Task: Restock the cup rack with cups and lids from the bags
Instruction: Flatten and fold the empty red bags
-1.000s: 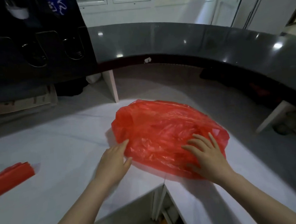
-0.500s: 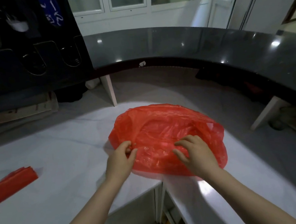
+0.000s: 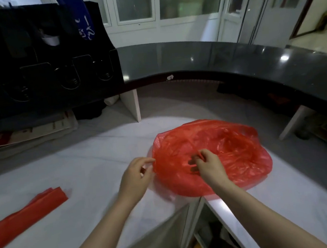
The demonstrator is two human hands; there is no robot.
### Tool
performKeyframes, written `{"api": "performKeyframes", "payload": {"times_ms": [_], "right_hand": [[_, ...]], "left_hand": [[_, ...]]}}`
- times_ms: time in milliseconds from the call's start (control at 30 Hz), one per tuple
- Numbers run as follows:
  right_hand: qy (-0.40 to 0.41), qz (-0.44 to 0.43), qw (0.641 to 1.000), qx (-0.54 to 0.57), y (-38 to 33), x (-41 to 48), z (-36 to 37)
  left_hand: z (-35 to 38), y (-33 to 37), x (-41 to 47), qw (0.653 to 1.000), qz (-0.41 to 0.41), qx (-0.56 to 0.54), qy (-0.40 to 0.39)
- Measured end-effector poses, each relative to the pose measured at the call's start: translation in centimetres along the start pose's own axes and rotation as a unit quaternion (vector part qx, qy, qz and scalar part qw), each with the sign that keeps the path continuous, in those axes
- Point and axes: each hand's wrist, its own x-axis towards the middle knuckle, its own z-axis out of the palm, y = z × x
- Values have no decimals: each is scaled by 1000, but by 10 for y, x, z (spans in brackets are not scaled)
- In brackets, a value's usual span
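A crumpled red plastic bag (image 3: 227,147) lies flat on the white counter (image 3: 87,172). My left hand (image 3: 137,173) pinches the bag's left edge between thumb and fingers. My right hand (image 3: 207,163) has its fingers curled into the plastic near the bag's middle, gripping a fold. What the bag holds is hidden by the plastic. The black cup rack (image 3: 41,62) stands at the back left, with several rounded dispenser openings along its lower front. No cups or lids are in view.
A second red bag, folded into a long strip (image 3: 25,217), lies at the left on the counter. A curved dark counter (image 3: 222,61) runs behind. Flat cardboard and papers (image 3: 28,132) sit under the rack. A gap with shelving (image 3: 202,237) opens below the counter's front edge.
Both hands went from lying flat on the bag to gripping it, the left at the edge, the right at the middle. The view has tilted up, so the rack shows more.
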Motion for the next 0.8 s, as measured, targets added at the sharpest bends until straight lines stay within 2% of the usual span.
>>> {"api": "performKeyframes", "payload": {"times_ms": [100, 200, 300, 367, 500, 600, 700, 800], "right_hand": [[37, 16, 999, 8, 11, -14, -14], [107, 40, 993, 24, 19, -32, -31], [140, 90, 982, 84, 29, -55, -48], [150, 140, 972, 115, 39, -70, -56], [175, 183, 957, 145, 53, -90, -71], [190, 182, 949, 173, 59, -96, -78], [188, 183, 943, 206, 60, -94, -80], [179, 174, 946, 205, 58, -86, -77]], "left_hand": [[-6, -15, 8, 997, -72, 9, -2], [7, -23, 13, 992, -121, -35, -27], [32, -26, 18, 983, -170, -56, -46], [51, -22, 17, 967, -212, -112, -85], [82, -8, 11, 954, -193, -139, -182], [93, 4, 7, 926, -207, -176, -263], [99, 11, 4, 909, -224, -181, -303], [98, 15, 7, 900, -229, -205, -308]]}}
